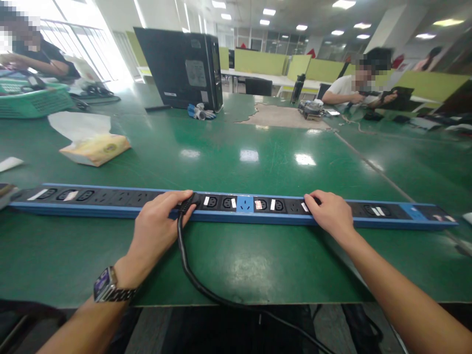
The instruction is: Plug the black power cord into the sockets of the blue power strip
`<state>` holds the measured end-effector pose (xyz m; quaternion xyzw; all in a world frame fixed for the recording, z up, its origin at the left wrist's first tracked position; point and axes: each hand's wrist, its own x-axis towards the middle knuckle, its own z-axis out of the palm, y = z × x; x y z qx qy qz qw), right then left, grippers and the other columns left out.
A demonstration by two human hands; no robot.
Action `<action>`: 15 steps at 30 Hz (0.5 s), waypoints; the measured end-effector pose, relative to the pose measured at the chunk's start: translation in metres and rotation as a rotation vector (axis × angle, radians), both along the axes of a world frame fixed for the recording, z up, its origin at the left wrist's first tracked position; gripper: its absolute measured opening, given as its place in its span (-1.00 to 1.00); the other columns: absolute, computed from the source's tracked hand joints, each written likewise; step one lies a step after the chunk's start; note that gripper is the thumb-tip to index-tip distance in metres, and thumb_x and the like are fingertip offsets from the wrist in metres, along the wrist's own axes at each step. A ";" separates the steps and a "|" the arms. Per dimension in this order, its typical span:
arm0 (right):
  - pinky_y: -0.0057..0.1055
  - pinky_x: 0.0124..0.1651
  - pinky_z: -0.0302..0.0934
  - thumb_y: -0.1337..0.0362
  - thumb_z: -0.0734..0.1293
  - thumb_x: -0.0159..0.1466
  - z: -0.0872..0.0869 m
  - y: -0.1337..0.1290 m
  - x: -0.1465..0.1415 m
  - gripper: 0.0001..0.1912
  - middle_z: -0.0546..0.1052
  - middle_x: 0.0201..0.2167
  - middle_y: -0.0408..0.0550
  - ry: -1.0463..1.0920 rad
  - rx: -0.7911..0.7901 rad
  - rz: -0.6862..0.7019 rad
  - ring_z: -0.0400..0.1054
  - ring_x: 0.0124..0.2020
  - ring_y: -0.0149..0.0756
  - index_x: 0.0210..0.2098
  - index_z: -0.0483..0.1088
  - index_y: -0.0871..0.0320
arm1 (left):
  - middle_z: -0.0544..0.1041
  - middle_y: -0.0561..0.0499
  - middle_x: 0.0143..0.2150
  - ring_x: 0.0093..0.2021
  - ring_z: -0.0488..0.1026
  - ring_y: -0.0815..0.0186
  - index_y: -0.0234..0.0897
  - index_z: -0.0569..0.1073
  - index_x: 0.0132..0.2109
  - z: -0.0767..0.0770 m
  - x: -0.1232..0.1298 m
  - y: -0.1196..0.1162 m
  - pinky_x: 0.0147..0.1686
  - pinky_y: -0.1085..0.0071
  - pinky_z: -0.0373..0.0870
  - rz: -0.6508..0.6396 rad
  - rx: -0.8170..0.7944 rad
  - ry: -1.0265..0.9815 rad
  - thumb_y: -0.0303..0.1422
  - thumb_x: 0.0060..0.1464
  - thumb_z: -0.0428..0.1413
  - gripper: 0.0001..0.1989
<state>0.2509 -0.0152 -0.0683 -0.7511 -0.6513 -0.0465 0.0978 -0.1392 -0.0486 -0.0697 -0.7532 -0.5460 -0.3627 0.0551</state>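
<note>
Across the worktop (pixel 273 265), nine to three o'clock, lies the power strip (pixel 245 204); the left hand (pixel 157 216), at eight, pinches the plug (pixel 191 202), best kept square, while the right hand (pixel 332 214), at four, holds the strip.

No readable text; stickers (pixel 258 204) on power strip (pixel 236 217), label (pixel 195 73) on computer tower (pixel 171 54) too blurred

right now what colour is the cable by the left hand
Black; the cable shows best in the head view.
</note>
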 end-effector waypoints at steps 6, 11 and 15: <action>-0.37 -0.34 0.08 -0.01 0.08 0.30 -0.001 0.000 0.000 -0.52 0.58 -0.32 0.01 0.004 0.010 0.005 0.42 -0.26 -0.16 -0.25 0.56 0.05 | 0.52 -0.08 0.03 0.02 0.47 0.10 -0.14 0.41 0.09 0.000 -0.011 0.000 0.05 0.11 0.41 -0.119 -0.051 0.020 -0.20 0.12 0.13 -0.61; -0.38 -0.34 0.08 0.00 0.08 0.30 0.000 0.000 -0.002 -0.53 0.58 -0.32 0.01 0.010 0.032 0.000 0.42 -0.26 -0.18 -0.24 0.56 0.06 | 0.52 -0.05 0.06 0.05 0.46 0.14 -0.08 0.40 0.12 0.003 -0.022 0.010 0.09 0.16 0.36 -0.197 -0.076 0.044 -0.27 0.15 0.09 -0.62; -0.38 -0.35 0.06 0.00 0.08 0.30 0.001 0.000 -0.003 -0.53 0.57 -0.32 0.00 0.009 0.021 -0.013 0.41 -0.27 -0.18 -0.26 0.56 0.04 | 0.56 0.01 -0.01 0.00 0.48 0.18 -0.05 0.44 0.09 0.009 -0.027 0.016 0.07 0.18 0.38 -0.272 -0.117 0.072 -0.36 0.17 0.01 -0.64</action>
